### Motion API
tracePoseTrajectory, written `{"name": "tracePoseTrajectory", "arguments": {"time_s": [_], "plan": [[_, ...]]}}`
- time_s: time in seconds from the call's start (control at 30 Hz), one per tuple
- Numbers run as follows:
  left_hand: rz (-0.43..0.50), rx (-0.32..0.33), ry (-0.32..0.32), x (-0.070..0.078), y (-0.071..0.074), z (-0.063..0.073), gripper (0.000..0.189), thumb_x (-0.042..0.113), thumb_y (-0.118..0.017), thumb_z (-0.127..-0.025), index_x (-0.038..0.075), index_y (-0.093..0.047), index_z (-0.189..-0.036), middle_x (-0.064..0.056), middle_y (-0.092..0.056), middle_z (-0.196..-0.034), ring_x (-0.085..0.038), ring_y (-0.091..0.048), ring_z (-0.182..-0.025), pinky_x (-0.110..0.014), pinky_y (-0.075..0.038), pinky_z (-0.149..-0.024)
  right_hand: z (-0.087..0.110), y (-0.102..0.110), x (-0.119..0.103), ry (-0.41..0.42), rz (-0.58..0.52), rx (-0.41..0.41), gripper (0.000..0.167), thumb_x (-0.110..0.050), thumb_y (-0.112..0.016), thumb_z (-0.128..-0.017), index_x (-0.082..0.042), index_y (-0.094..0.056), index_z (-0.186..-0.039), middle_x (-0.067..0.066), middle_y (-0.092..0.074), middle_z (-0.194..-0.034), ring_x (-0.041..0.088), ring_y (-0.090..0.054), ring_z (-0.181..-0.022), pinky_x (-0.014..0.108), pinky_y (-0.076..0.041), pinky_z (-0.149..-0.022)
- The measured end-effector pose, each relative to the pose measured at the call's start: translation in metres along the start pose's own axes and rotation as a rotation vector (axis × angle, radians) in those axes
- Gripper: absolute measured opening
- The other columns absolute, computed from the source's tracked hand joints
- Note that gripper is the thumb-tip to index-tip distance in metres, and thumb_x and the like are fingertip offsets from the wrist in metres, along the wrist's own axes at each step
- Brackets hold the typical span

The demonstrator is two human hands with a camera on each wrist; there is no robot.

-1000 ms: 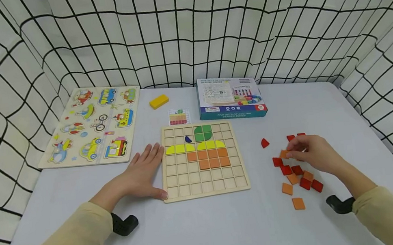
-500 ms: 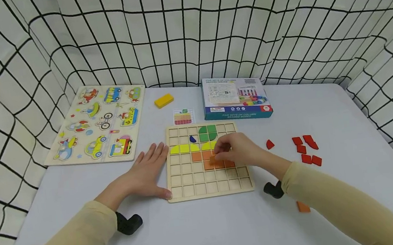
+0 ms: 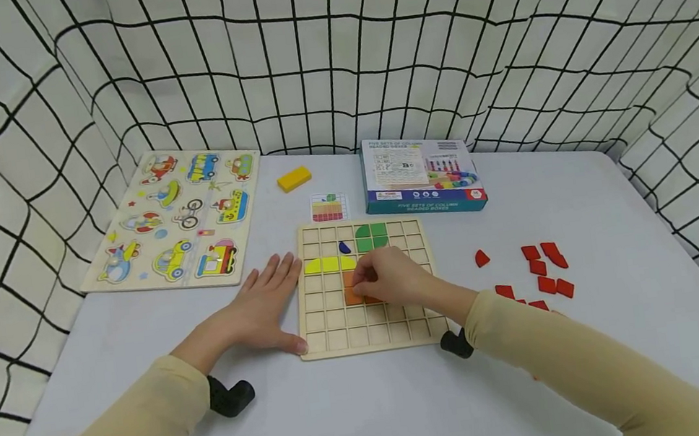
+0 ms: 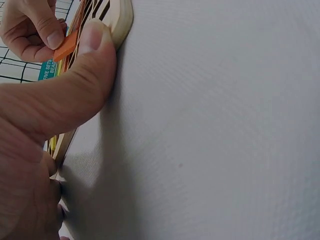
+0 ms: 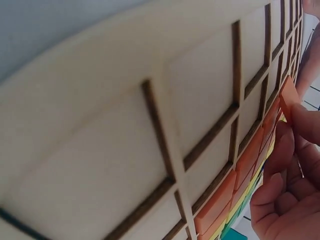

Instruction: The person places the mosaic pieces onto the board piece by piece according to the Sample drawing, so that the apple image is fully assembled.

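My right hand [image 3: 394, 278] pinches an orange square tile [image 4: 65, 48] between thumb and fingers, tilted close over the wooden grid board [image 3: 327, 321]. In the right wrist view that tile [image 5: 288, 97] stands at an angle beside a row of orange tiles [image 5: 248, 155] set in the grid. Green quarter pieces [image 3: 371, 237], a dark blue piece [image 3: 344, 248] and yellow pieces [image 3: 322, 265] lie in upper cells. My right hand covers part of the orange and yellow rows. Spread flat, my left hand [image 3: 262, 314] has its fingertips and thumb at the board's left edge.
Several red tiles [image 3: 537, 267] lie loose at the right, some partly hidden by my right sleeve. Behind the board are a small pattern card [image 3: 328, 207], a yellow block [image 3: 294, 178] and a box [image 3: 423, 174]. A vehicle puzzle [image 3: 173, 221] lies left; black netting surrounds the table.
My right hand has picked up an orange tile from the loose pile, carried it left to the board and moved further left over the grid. My left hand stays at the board's edge.
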State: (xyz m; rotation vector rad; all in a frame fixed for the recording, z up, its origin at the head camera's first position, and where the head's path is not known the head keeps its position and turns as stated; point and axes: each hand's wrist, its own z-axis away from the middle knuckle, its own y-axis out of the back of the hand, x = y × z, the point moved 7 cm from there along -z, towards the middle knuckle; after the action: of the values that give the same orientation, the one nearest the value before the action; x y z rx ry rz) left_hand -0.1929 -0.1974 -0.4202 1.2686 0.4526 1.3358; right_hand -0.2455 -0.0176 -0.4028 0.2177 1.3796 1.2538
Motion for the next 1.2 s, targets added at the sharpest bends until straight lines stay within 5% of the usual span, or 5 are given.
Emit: {"name": "tracePoseTrajectory", "arguments": {"time_s": [0.37, 0.97, 1.2], "plan": [[0.001, 0.005, -0.012, 0.001, 0.001, 0.0, 0.133, 0.056, -0.087, -0.073, -0.004, -0.009, -0.162, -0.025, -0.002, -0.171, -0.047, 0.004, -0.158, -0.069, -0.003, -0.124, 0.003, -0.002, -0.007, 0.073, 0.142, 0.046, 0.006, -0.018, -0.074, -0.095, -0.012, -0.075, -0.092, -0.002, -0.067, -0.082, 0.015, -0.058, -0.078, 0.023, -0.053, -0.072], [0.003, 0.006, -0.001, 0.001, 0.002, 0.0, 0.132, 0.054, -0.088, -0.072, -0.005, -0.01, -0.162, -0.025, -0.003, -0.171, -0.047, 0.004, -0.158, -0.069, -0.002, -0.124, 0.007, -0.01, -0.007, 0.083, 0.136, -0.005, 0.016, -0.023, -0.08, -0.09, -0.017, -0.069, -0.081, -0.003, -0.063, -0.076, 0.013, -0.056, -0.075, 0.022, -0.047, -0.065], [0.003, 0.002, 0.006, 0.001, 0.001, 0.001, 0.132, 0.054, -0.088, -0.073, -0.005, -0.01, -0.162, -0.025, -0.002, -0.171, -0.046, 0.004, -0.158, -0.069, -0.002, -0.124, 0.015, 0.005, -0.002, 0.068, 0.079, 0.022, 0.013, -0.023, -0.079, -0.091, -0.016, -0.071, -0.083, -0.003, -0.064, -0.078, 0.015, -0.057, -0.078, 0.024, -0.049, -0.07]]}}
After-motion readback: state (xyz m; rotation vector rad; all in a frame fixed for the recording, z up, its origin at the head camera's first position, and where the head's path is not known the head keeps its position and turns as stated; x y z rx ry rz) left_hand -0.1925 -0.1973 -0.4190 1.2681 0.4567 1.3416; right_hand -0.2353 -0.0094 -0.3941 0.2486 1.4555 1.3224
